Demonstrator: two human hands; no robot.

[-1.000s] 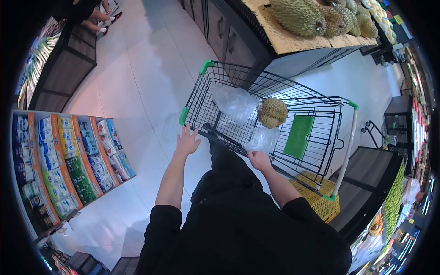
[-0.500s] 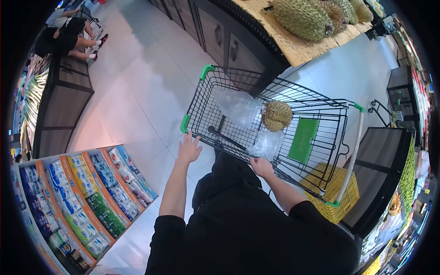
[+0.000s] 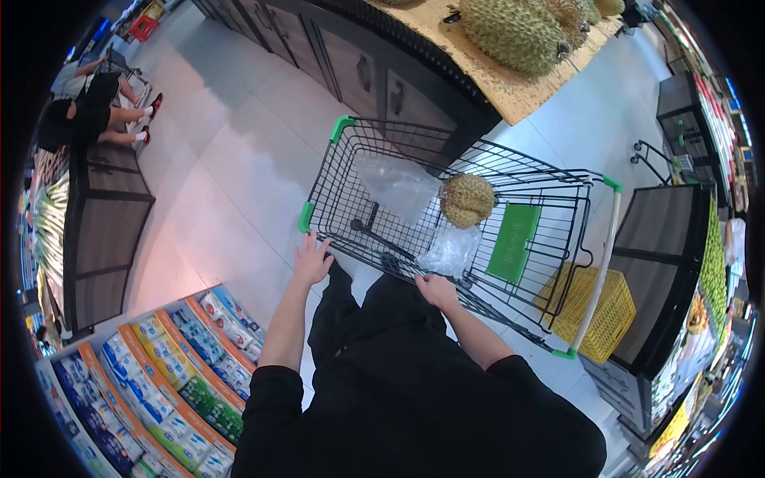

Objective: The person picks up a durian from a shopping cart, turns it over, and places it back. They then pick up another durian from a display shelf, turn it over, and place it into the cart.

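So the cart [image 3: 331, 191] sits mid-frame, durian [image 3: 467, 200] and plastic bags [image 3: 396, 185] inside. The right hand [image 3: 437, 289] has its grip closed on the near rim; the left hand [image 3: 311, 261] is open, fingers spread, just by the cart's lower-left corner.

Black wire shopping cart [image 3: 328, 185] with green corner guards and a pale handle bar along one side, upright on the tiled floor [image 3: 239, 159], its near rim held by the right hand [image 3: 437, 290], with the spread left hand [image 3: 311, 260] at the same rim just beside a green corner. Inside, one spiky yellow-brown durian [image 3: 467, 200] resting about mid-basket. Just beside it, a clear plastic bag [image 3: 394, 185] lying flat, a second crumpled clear bag [image 3: 450, 249] against the near wall, and a green panel [image 3: 511, 241] on the wire.
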